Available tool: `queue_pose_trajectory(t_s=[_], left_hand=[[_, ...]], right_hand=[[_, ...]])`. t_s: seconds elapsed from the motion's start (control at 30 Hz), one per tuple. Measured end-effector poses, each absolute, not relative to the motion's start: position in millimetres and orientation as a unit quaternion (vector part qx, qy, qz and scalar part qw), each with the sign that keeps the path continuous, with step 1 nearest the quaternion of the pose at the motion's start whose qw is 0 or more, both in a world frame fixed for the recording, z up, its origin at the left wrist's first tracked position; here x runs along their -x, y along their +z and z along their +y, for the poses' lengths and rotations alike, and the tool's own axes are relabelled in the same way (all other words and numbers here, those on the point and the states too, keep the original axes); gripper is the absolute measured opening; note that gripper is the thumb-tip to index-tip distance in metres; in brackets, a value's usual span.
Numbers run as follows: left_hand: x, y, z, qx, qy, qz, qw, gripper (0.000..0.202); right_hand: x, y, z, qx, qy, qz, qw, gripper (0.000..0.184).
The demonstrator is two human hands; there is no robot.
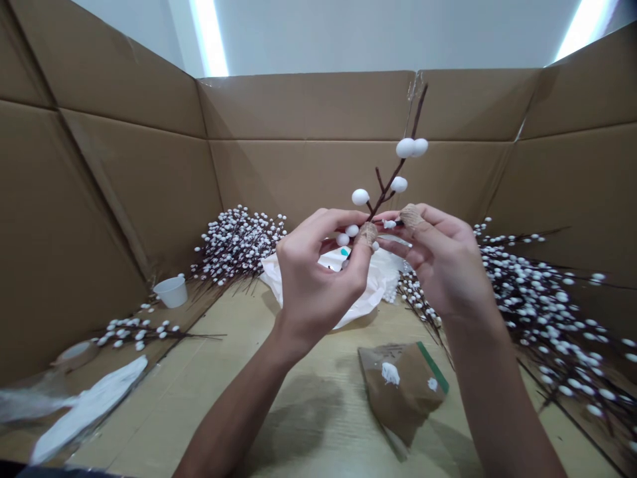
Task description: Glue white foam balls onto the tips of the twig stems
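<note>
My left hand [318, 272] pinches the lower stem of a dark brown twig [393, 176] that carries several white foam berries and rises up and to the right. Its thumb is wrapped in tan tape. My right hand [440, 255] is closed beside it, thumb and taped forefinger pinching a small white berry at the twig just right of the left thumb. Both hands are raised above the table, in front of a white plastic bag [378, 285].
Cardboard walls [99, 199] enclose the wooden table [318, 411]. Piles of berry twigs lie at back left [239, 245], far left [134, 330] and along the right [547, 312]. A white cup [172, 291], a brown paper pouch [403, 392] and white plastic [89, 405] lie around.
</note>
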State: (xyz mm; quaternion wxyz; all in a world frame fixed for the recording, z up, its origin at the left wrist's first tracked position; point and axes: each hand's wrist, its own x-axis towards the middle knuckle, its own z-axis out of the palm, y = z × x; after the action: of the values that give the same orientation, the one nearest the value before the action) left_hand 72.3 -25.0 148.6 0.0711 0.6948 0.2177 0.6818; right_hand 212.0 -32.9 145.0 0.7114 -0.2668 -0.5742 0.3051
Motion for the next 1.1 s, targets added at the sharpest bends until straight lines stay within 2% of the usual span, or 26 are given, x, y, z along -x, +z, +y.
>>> queue_pose_trajectory(t_s=[1.1], left_hand=[[-72.9, 149.1, -26.7, -0.697, 0.679, 0.216, 0.084, 0.007]], right_hand=[[-214.2, 145.8, -31.3, 0.259, 0.321, -0.589, 0.695, 0.017]])
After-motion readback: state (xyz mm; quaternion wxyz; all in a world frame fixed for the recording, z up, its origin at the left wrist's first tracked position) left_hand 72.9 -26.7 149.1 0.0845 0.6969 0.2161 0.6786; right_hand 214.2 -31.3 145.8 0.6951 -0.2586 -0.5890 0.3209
